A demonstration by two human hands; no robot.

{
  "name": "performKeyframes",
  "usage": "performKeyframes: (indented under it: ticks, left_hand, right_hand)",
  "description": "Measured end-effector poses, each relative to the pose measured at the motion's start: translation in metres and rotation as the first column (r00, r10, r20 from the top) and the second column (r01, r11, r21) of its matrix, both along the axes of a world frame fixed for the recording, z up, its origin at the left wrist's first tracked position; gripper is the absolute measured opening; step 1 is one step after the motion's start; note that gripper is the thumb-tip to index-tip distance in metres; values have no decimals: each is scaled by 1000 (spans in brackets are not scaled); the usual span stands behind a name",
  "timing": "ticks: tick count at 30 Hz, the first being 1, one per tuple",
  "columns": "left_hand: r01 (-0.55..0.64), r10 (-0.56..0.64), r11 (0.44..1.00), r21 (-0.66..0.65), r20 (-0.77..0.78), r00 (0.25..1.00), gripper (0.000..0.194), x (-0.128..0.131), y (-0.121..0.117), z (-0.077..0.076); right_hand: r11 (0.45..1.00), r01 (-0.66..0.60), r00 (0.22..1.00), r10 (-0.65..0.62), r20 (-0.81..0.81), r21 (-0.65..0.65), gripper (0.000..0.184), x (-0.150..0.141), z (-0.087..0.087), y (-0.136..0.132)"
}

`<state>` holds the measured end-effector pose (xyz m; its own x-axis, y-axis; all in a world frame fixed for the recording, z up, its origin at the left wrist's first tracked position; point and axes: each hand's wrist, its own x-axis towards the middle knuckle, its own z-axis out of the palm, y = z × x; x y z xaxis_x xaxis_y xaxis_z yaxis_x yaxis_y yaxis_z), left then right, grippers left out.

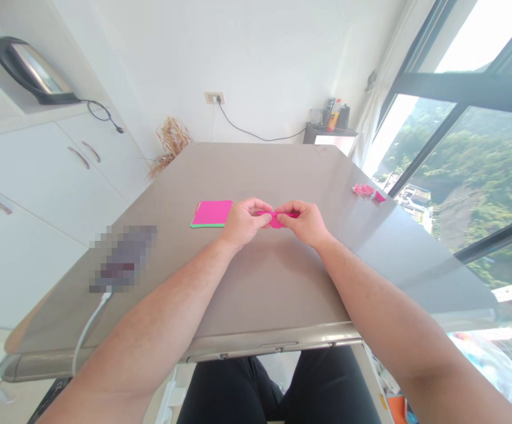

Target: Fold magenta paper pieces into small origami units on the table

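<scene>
Between my two hands is a small piece of folded pink paper (276,222), held just above the table (264,277). My left hand (247,222) pinches its left end between thumb and fingers. On the other end, my right hand (302,221) has a like pinch. Fingers cover much of the paper, so its full shape is hidden. Left of my left hand lies a stack of coloured paper (214,212), pink on top with a green edge showing below. Several small folded pink paper pieces (368,191) rest at the table's right side.
A blurred-out dark device (125,259) with a white cable (88,324) lies at the table's left. Dried plants (171,141) stand beyond the far left corner. Behind the table, a small cabinet (330,136) bears bottles (334,115). Windows (468,147) line the right.
</scene>
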<state>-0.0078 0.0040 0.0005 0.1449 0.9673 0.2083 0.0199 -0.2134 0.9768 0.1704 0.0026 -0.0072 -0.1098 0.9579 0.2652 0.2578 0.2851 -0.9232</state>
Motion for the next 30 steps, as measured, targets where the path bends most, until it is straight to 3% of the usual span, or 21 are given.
performKeyframes:
  ticks: [10, 16, 23, 30]
  left_hand:
    - [-21, 22, 999, 43, -38, 999, 20, 4, -2, -2]
    - [-102, 103, 995, -18, 57, 993, 20, -2, 3, 1]
    - [57, -42, 988, -143, 109, 993, 18, -7, 3, 3]
    - [90, -72, 984, -154, 123, 990, 18, -6, 1, 5]
  right_hand:
    - [1000, 12, 1000, -12, 13, 0, 15, -4, 2, -4]
    - [999, 37, 999, -37, -20, 13, 25, 0, 5, -3]
    - [999, 42, 992, -40, -116, 12, 16, 1, 10, -3]
    - [999, 42, 988, -42, -149, -1, 20, 4, 11, -4]
